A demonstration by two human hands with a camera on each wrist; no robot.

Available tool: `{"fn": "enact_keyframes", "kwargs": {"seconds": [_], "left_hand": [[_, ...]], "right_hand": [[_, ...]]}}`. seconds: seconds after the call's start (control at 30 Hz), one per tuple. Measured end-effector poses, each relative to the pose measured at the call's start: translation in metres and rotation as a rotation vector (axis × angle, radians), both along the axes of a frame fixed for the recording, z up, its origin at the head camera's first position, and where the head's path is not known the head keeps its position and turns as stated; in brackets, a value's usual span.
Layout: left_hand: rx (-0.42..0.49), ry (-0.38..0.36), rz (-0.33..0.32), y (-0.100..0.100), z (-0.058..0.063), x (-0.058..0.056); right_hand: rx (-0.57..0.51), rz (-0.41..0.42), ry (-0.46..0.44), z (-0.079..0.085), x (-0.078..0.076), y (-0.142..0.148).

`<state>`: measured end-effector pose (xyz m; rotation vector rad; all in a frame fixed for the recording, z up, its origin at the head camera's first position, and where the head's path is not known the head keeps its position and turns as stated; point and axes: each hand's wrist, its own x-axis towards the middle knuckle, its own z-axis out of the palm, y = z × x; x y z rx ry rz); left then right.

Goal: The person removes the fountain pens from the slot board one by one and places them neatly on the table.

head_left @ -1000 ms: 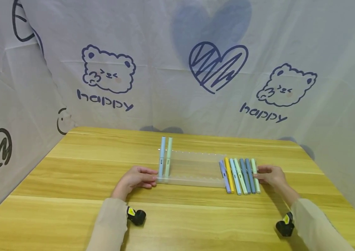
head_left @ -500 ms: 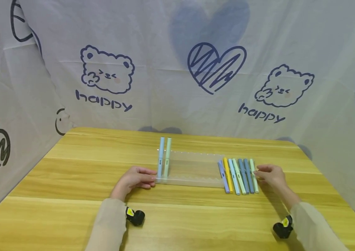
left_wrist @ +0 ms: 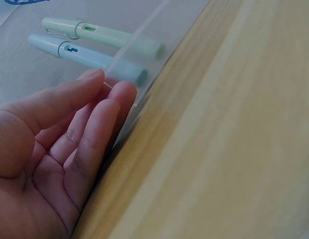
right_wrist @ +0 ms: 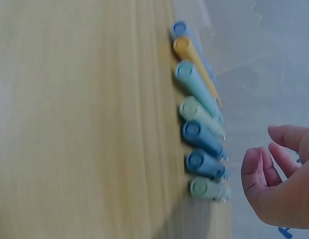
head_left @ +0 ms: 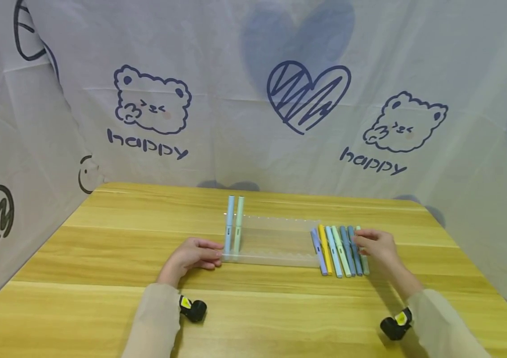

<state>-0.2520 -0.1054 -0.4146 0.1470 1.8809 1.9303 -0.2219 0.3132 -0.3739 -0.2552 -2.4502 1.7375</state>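
Note:
A clear plastic pen rack point(head_left: 280, 238) lies on the table. At its left end sit a light blue pen point(head_left: 229, 223) and a light green pen point(head_left: 239, 226), side by side. My left hand point(head_left: 190, 256) pinches the rack's left front corner between thumb and fingers. Beside the rack's right end lies a row of several capped pens, among them a purple one point(head_left: 319, 253), a yellow one point(head_left: 325, 248) and a pale green one point(head_left: 365, 267). Over the right end of that row hovers my right hand point(head_left: 380, 247); in the right wrist view its thumb and fingers are apart, holding nothing.
The wooden table point(head_left: 271, 318) stretches in front of the rack and to both sides. A white curtain point(head_left: 231, 114) with bear and heart drawings hangs behind it and along the sides. Each wrist carries a small black camera, such as the left one point(head_left: 196, 311).
My right hand has shifted left from beside the pale green pen to above it, covering its upper part. The left hand, the rack and the pens stay where they were.

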Motion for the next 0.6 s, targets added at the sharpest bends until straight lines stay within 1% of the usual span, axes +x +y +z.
{"fn": "enact_keyframes", "kwargs": {"seconds": [0.13, 0.23, 0.27, 0.33, 0.47, 0.57, 0.6], "left_hand": [[0.003, -0.002, 0.000, 0.000, 0.000, 0.000], [0.001, -0.001, 0.003, -0.001, 0.000, 0.000], [-0.001, -0.002, 0.005, -0.001, 0.000, 0.000], [-0.003, -0.002, 0.006, -0.001, -0.001, 0.000], [-0.002, -0.001, 0.004, -0.001, -0.001, 0.000], [0.000, 0.006, -0.002, 0.000, 0.000, 0.000], [0.001, 0.008, -0.004, 0.000, 0.000, 0.000]], "right_hand": [[-0.091, 0.018, 0.009, -0.005, -0.005, -0.003], [-0.161, 0.064, 0.027, -0.010, -0.008, -0.005], [-0.183, 0.068, 0.029, -0.011, -0.009, -0.006], [-0.201, 0.088, 0.040, -0.010, -0.008, -0.012], [-0.177, 0.086, 0.023, -0.001, -0.001, -0.030], [-0.153, 0.108, 0.021, 0.005, 0.004, -0.042], [-0.163, 0.122, 0.032, 0.005, 0.005, -0.045]]}}
